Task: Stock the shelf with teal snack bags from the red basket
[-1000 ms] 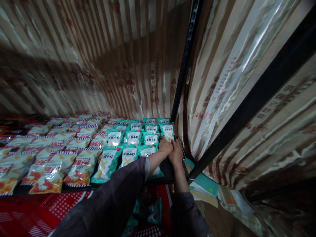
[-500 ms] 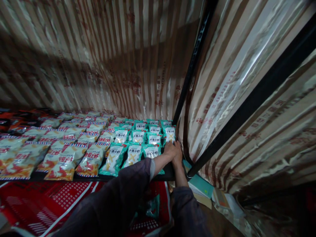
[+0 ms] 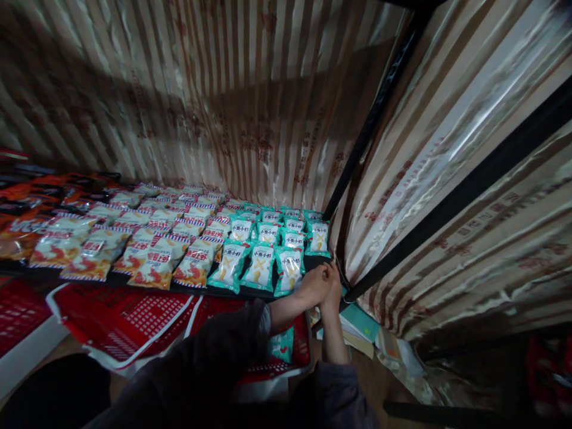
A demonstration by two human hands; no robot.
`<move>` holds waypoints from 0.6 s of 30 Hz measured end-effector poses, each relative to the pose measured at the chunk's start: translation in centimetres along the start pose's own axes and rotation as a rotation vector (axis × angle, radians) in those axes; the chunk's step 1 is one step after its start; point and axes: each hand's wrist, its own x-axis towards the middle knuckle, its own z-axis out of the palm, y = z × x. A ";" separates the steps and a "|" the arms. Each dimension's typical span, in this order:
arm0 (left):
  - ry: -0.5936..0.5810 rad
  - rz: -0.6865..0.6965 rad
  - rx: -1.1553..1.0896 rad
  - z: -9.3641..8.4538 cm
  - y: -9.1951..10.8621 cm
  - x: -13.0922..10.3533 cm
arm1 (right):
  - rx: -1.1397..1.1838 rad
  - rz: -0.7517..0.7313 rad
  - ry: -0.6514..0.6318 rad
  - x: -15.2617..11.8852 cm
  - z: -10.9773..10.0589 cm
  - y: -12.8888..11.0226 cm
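My left hand (image 3: 314, 284) and my right hand (image 3: 331, 283) are pressed close together over the front right corner of the black shelf (image 3: 318, 263). The fingers of both are bent in and partly hide one another, so whatever may be between them is out of sight. Just beyond them a green-and-white snack bag (image 3: 319, 237) lies face up at the head of the rightmost column. Left of my left hand, another green snack bag (image 3: 289, 269) rests at the front edge. Several more bags of this kind lie in neat rows.
White-and-orange snack bags (image 3: 154, 259) fill the shelf's middle, with orange-and-black packets (image 3: 27, 229) farther left. Red baskets (image 3: 129, 316) stand below; one holds a green bag (image 3: 282, 345). Black posts (image 3: 379, 113) and striped curtains (image 3: 250, 119) enclose the back and right.
Both hands have drawn back from the rightmost green bag toward the shelf's front corner, leaving that bag lying there. The view has shifted, showing more of the baskets.
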 end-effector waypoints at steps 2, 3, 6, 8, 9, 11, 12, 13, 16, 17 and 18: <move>-0.107 0.056 -0.027 -1.8 -1.4 -1.6 | 0.016 0.031 0.042 -2.2 -1.4 -1.9; -0.137 0.068 -0.039 -2.7 -2.5 -2.5 | 0.070 0.039 0.085 -3.5 -2.1 -2.9; -0.162 0.151 -0.110 -4.6 -6.3 -5.2 | 0.173 0.035 0.079 -7.7 -3.5 -6.0; -0.127 0.200 -0.198 -5.4 -9.2 -6.9 | 0.192 0.033 0.034 -10.3 -3.5 -7.4; -0.140 0.215 -0.217 -5.8 -10.6 -7.6 | 0.202 0.025 0.003 -11.5 -3.2 -7.9; -0.124 0.183 -0.171 -6.8 -13.3 -8.6 | 0.211 0.009 -0.105 -13.6 -2.1 -8.2; -0.115 0.126 -0.102 -7.3 -14.6 -8.9 | 0.207 0.011 -0.188 -14.5 -1.4 -8.3; -0.114 0.041 -0.014 -7.9 -15.9 -9.0 | 0.183 0.037 -0.266 -15.2 -0.5 -8.3; -0.109 -0.103 0.082 -9.7 -19.3 -8.6 | 0.125 0.067 -0.469 -16.7 2.1 -8.4; -0.108 -0.146 0.115 -10.4 -20.4 -8.4 | 0.114 0.075 -0.508 -17.1 2.9 -8.5; -0.110 -0.183 0.147 -10.9 -21.4 -8.3 | 0.103 0.083 -0.541 -17.4 3.6 -8.7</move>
